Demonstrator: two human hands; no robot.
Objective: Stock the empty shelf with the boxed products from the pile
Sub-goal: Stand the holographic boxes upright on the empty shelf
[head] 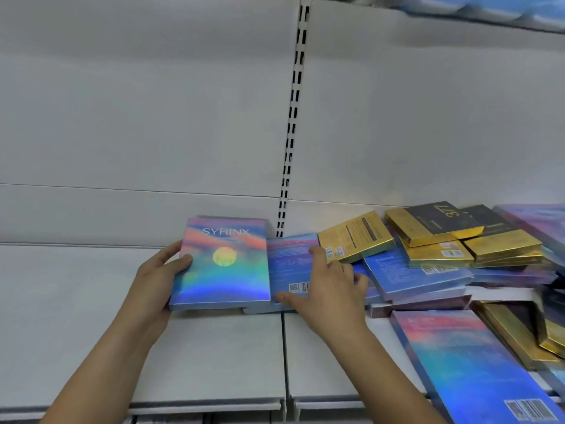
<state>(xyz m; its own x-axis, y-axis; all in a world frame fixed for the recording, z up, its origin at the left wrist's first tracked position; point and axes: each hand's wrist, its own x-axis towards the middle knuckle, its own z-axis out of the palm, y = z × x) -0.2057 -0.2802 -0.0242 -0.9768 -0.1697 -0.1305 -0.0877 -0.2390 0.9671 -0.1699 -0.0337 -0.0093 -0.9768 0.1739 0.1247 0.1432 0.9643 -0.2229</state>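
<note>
On the shelf (214,356), SYRINX box (223,270) and blue box (289,264) beside the pile (437,255).

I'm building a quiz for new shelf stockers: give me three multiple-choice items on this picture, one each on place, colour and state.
1. Where does the pile lie from the SYRINX box? A left; B right; C shelf above.
2. What colours is the 377 box? A black and gold; B red; C green.
3. What does the left hand do? A hangs idle; B grips the SYRINX box; C presses the wall.
Key: 1 B, it fills the shelf's right side; 2 A, dark face, gold sides; 3 B, thumb and fingers clasp its left edge.
</note>
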